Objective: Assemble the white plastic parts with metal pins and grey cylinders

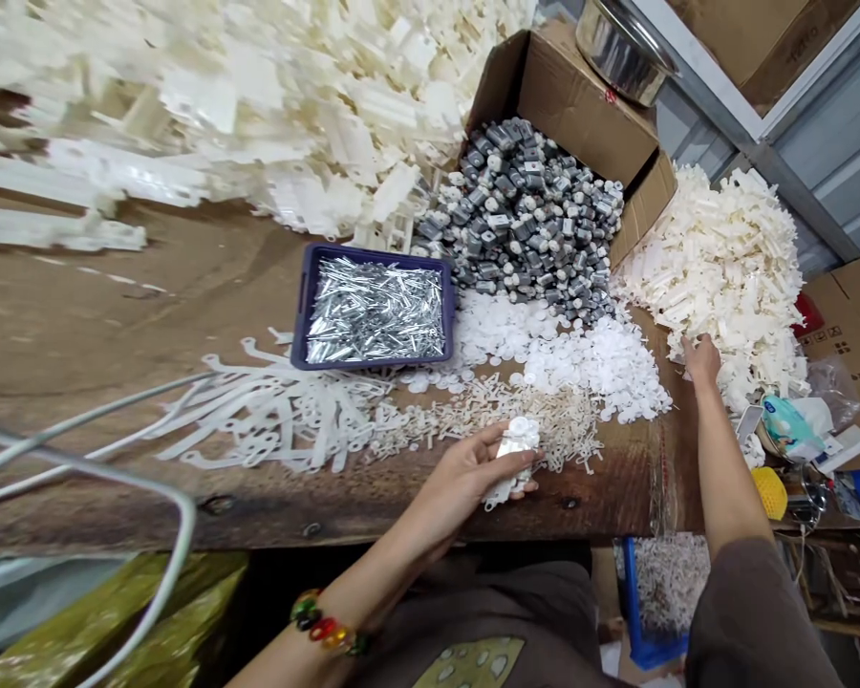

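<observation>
Left hand [469, 478]: closed around a white plastic part [514, 459], just above the table [136, 334].
Right hand [702, 361]: touching a white plastic pile [717, 277]; grip cannot be told.
Between them: white discs [537, 349].
Beyond: gray metal parts [523, 220] spilling from a carton [573, 105]; purple tray [373, 251] of metal pins [376, 311].

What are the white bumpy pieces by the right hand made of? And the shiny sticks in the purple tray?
The white pieces look like moulded plastic: matte and creamy, with crisp, matching shapes, though a picture can't prove it. The shiny sticks look like bare metal, perhaps aluminium, because they glint silver; the exact metal is hard to tell.
</observation>
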Demonstrator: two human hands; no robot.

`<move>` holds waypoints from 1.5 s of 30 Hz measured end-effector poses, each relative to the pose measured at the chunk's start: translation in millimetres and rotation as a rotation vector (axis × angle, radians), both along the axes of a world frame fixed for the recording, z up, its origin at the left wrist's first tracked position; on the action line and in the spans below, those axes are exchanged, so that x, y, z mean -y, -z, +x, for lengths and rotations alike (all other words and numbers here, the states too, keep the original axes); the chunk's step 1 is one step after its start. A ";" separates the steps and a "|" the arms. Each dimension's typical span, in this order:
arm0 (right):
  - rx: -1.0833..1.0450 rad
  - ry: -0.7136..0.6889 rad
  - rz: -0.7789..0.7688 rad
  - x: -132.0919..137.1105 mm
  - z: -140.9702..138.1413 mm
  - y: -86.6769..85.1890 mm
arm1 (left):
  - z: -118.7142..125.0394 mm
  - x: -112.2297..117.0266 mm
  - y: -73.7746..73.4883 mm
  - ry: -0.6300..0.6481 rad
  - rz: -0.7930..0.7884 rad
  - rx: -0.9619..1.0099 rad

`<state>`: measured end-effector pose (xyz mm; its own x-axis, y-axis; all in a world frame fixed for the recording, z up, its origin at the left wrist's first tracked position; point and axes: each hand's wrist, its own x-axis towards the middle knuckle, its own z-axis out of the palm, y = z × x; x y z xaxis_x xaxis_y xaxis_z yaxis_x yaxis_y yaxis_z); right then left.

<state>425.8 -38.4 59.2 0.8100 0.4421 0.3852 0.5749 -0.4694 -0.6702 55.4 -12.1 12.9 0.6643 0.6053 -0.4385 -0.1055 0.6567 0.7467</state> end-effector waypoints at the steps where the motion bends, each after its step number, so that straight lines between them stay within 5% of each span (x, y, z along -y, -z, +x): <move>1: -0.015 -0.008 -0.027 -2.3 8.8 -0.8 | 0.5 1.8 0.5 0.011 0.003 0.002; 6: -0.075 -0.047 -0.069 15.3 12.4 -2.4 | -1.1 2.5 2.5 0.024 -0.021 0.069; 10: -0.191 -0.120 -0.029 45.2 -16.9 -6.7 | 3.3 -2.6 7.2 0.018 0.030 0.123; 14: -0.428 -0.337 0.000 62.2 -104.6 4.5 | 13.5 -2.4 13.1 -0.062 0.083 0.114; 17: -0.805 -0.686 0.059 66.5 -186.7 21.6 | 15.1 0.5 13.9 -0.128 0.134 0.117; 21: -0.808 -0.755 0.003 64.4 -245.9 37.6 | 5.9 3.2 12.7 -0.133 0.179 0.166; 27: -0.897 -0.716 0.030 56.2 -246.2 36.9 | -7.2 3.0 15.9 -0.126 0.205 0.185; 38: -1.019 -0.703 0.052 53.1 -256.7 39.9 | -20.2 4.0 11.2 -0.094 0.593 -0.037; 45: -1.104 -0.692 0.071 55.1 -262.8 44.5 | -27.7 4.2 -1.8 -0.018 0.581 -0.042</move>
<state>163.0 -93.5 14.7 0.3260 0.8987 -0.2932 -0.1844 -0.2437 -0.9522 27.7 -16.3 14.7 0.6410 0.7654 -0.0572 -0.0754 0.1369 0.9877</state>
